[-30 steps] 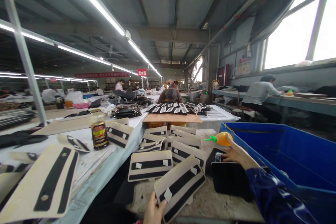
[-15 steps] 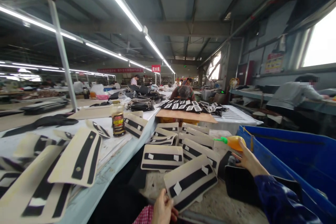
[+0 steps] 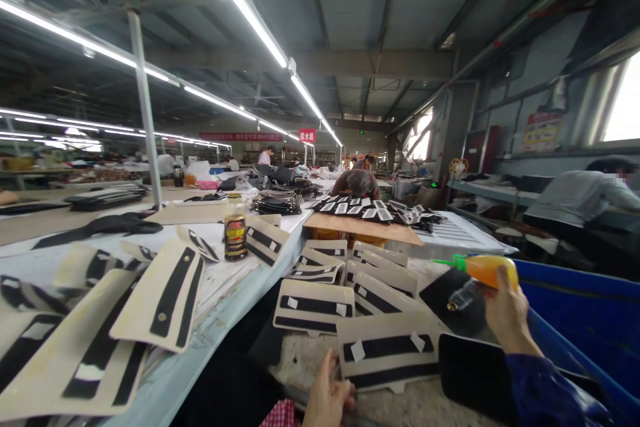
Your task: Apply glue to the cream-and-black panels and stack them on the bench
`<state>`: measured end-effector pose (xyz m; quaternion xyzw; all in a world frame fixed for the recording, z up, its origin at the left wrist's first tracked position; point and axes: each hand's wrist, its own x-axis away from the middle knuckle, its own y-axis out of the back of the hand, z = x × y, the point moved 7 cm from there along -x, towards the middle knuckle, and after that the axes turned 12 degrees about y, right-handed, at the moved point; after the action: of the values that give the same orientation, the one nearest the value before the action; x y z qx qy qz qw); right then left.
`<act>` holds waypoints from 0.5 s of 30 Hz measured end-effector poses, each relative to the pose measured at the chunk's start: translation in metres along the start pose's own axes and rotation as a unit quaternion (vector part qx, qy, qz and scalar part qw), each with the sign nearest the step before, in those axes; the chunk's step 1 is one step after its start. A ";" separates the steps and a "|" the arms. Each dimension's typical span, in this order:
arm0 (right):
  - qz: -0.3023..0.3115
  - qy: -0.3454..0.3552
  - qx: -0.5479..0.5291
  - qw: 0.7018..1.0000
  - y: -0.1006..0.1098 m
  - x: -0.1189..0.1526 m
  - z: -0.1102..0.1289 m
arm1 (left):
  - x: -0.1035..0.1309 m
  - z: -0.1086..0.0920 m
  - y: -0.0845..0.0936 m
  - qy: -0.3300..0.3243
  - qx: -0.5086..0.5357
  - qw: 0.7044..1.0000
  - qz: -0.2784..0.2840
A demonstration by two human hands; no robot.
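Note:
My right hand (image 3: 507, 313) is wrapped round an orange squeeze bottle (image 3: 493, 271) with a green nozzle pointing left. Below the bottle, a small clear bottle (image 3: 463, 297) lies on a black piece. At the bottom centre, my left hand (image 3: 327, 390) is at the lower left edge of a cream panel (image 3: 387, 349) with two black strips and two white patches; whether the fingers grip it is unclear. Several similar panels (image 3: 314, 305) lie behind it on the worktop. A black flat piece (image 3: 475, 373) rests right of the panel.
On the left table (image 3: 210, 320) are more cream panels (image 3: 157, 297) and a jar of dark liquid (image 3: 235, 230). A blue bin (image 3: 580, 300) stands at the right. A person (image 3: 357, 183) bends over a far table; another person (image 3: 580, 193) works at the right.
The orange bottle has been lifted and moved right, now held more fully in my right hand. The nearest panel has turned to lie straighter, and my left hand has shifted slightly right. The view has shifted.

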<state>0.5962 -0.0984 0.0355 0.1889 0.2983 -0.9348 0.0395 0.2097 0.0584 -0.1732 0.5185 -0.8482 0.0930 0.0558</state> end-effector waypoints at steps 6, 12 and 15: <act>0.112 -0.063 -0.199 0.971 -0.052 0.049 0.070 | 0.018 -0.039 0.026 -0.092 -0.022 0.995 -0.027; 0.217 -0.296 -0.253 0.895 -0.080 0.159 0.083 | 0.042 -0.092 0.036 -0.173 0.063 0.983 0.022; 0.266 -0.458 -0.299 0.794 -0.085 0.233 0.075 | 0.055 -0.116 0.056 -0.182 0.172 0.967 0.048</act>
<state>0.3403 -0.0625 0.0500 -0.2109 0.4483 -0.7287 0.4729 0.1347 0.0607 -0.0552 0.4874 -0.8391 0.1444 -0.1937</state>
